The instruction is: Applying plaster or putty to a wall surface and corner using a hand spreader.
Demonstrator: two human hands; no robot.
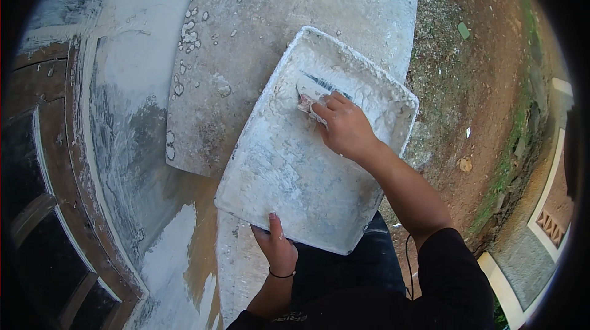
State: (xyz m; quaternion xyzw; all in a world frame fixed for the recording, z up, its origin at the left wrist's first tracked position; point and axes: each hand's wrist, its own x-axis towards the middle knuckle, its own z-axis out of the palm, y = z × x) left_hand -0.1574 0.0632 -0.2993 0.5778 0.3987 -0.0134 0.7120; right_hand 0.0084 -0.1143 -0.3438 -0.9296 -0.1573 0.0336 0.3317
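A shallow rectangular tray (pixel 270 170), crusted with white, tilts across the middle of the view in front of my body. My left hand (pixel 279 250) grips its near left edge, thumb over the rim and the other fingers hidden underneath. Soft white paste (pixel 369 78) is heaped toward the far end of the tray. Inside it, my right hand (pixel 345 124) is closed around a putty scraper (pixel 319 87) smeared with white. The scraper's straight dark edge points to the far left, against the paste; its handle is mostly covered by my fingers.
A pale, spotted board (pixel 239 41) lies beyond and beneath the tray. To the left stands a wall (pixel 138 41) patchily coated white, beside a brown wooden frame (pixel 77 121) with dark panels. Reddish soil (pixel 479 84) with scattered debris runs along the right, bordered by another wall (pixel 519 281).
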